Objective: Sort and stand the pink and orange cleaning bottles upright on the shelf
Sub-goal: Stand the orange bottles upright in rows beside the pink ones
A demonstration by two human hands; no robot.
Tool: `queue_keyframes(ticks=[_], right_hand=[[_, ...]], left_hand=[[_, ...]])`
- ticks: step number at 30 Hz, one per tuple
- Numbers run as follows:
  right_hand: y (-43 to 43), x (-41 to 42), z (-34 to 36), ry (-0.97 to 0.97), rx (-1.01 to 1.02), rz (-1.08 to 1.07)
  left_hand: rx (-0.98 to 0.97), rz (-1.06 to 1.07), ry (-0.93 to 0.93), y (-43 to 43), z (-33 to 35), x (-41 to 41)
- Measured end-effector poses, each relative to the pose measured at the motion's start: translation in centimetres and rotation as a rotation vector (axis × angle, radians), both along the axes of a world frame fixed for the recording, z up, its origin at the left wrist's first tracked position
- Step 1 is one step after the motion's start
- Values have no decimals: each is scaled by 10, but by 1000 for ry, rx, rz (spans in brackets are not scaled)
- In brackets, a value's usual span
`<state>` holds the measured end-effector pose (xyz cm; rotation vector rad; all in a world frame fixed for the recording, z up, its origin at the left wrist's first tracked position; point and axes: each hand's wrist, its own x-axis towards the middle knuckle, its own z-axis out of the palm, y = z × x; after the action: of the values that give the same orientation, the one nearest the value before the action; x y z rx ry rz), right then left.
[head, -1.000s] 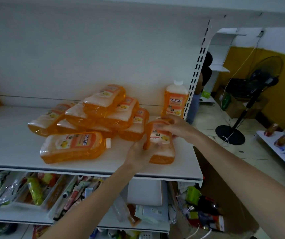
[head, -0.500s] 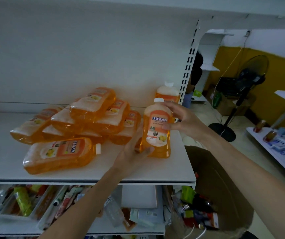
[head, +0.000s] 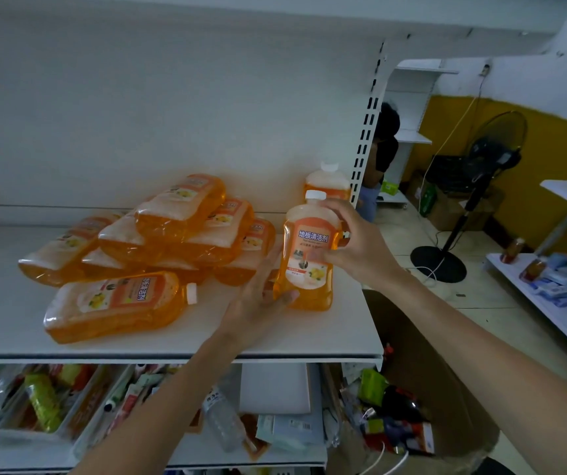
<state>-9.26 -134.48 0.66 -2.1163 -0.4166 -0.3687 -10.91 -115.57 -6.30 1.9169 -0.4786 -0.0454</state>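
An orange cleaning bottle (head: 309,255) with a white cap stands upright near the right end of the white shelf (head: 8,317). My right hand (head: 354,245) grips its upper body from the right. My left hand (head: 261,296) holds its lower left side, thumb against the base. Behind it a second orange bottle (head: 328,181) stands upright at the back right. To the left, several orange bottles (head: 186,228) lie piled on their sides, and one more (head: 114,306) lies flat near the front edge. No pink bottle is in view.
A slotted white upright (head: 366,132) ends the shelf at the right. Below, a lower shelf (head: 206,455) holds mixed packets and a clear bottle. A cardboard box (head: 422,382) of goods stands at lower right. A black floor fan (head: 480,180) and a person (head: 383,145) are beyond.
The bottle in my hands has gone from tilted on its side to standing upright on the shelf. Both hands stay on it.
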Motion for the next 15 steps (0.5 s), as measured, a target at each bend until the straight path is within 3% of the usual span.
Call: queue_keyframes(ticks=[4,15], right_hand=[[-4,-1,-1,-30,0,2],[-27,17,-15,-150,-83,-77]], left_hand=[[117,-20,-21,-1,1,-1],[701,-55,-191,-5,-5,7]])
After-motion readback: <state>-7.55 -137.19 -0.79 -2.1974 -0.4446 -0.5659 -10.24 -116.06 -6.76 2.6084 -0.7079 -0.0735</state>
